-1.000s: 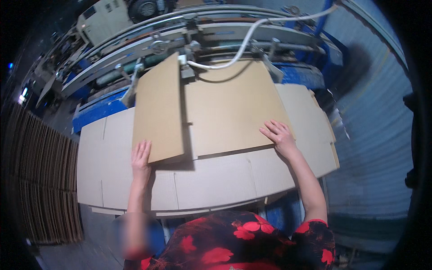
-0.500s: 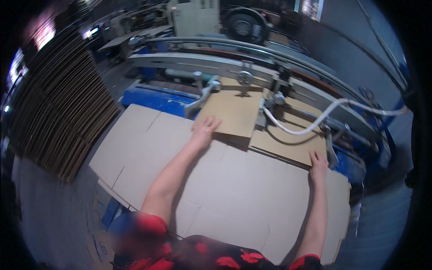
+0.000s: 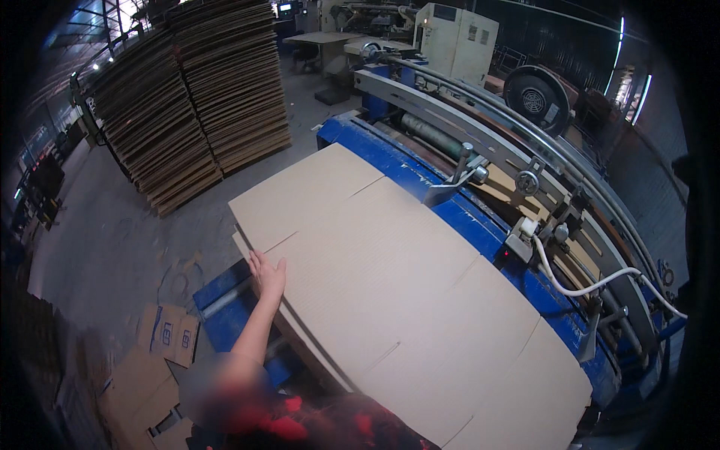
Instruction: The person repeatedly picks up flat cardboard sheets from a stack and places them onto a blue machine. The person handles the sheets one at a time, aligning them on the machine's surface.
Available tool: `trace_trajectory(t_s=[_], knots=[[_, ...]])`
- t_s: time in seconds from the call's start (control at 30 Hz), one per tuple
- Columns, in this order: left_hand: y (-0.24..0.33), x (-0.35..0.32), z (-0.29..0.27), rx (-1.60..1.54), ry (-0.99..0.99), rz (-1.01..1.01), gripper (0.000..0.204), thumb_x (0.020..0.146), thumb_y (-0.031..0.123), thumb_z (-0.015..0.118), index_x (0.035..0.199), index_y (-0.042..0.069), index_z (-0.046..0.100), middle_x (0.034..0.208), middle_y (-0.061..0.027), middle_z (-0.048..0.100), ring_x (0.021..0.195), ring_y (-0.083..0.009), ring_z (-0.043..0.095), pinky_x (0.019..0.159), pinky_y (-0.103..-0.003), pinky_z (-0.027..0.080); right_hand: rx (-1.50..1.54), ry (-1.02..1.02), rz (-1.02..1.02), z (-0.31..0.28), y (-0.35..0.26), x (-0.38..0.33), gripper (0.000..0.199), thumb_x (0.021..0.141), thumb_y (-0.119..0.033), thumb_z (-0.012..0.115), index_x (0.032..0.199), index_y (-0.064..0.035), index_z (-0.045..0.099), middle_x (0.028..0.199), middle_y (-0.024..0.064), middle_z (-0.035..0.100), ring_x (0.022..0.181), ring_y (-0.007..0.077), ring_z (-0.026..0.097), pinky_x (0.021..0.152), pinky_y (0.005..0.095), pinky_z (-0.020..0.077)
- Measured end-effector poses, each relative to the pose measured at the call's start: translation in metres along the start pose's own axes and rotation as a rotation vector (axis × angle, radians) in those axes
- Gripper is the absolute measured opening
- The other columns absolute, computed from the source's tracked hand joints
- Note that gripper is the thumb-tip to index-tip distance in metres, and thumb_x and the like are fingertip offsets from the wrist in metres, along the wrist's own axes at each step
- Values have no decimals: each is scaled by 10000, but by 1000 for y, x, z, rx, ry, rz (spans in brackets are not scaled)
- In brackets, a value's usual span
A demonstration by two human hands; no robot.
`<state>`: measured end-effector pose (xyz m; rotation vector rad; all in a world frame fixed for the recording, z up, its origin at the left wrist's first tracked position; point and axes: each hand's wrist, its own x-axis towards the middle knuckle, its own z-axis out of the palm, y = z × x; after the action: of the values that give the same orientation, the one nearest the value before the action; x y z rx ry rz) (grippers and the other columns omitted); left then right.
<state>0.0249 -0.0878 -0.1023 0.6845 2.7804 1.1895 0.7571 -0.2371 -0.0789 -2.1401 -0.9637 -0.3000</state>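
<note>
lengthwise, the cardboard sheet runs upper-left to lower-right.

Folded cardboard has entered the machine, left hand shifted to the sheet, right hand out of view.

open room above cardboard sheet, machine, white hose beyond

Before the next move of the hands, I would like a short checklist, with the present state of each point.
1. Left hand at the top sheet's edge: ok.
2. Right hand in view: not ok, it does not show.
3. Top sheet free of things lying on it: ok.
4. Lower sheet flush with the top one: not ok, it sticks out at the left.
5. Roller standing still: cannot tell.
</note>
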Motion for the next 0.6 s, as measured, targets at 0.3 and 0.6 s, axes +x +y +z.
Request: trace_trajectory(t_s=[0.3, 0.6], knots=[[-29, 27, 11, -738, -130, -276, 629, 842, 196, 618, 1330, -82, 336, 1364, -230, 360, 1286, -308, 321, 1066, -401, 291, 480, 79, 640, 15, -12, -40, 449, 903, -246, 538, 1245, 41, 489, 1239, 239, 531, 1129, 359, 508, 988, 405, 395], [12, 31, -23, -1307, -370, -461, 339, 861, 123, 552, 1153, -43, 509, 1123, -178, 565, 1048, -320, 561, 930, -487, 459, 816, 393, 1050, -8, 30, -19, 471, 879, -197, 555, 1273, 43, 456, 1249, 236, 517, 1123, 350, 511, 960, 412, 416]])
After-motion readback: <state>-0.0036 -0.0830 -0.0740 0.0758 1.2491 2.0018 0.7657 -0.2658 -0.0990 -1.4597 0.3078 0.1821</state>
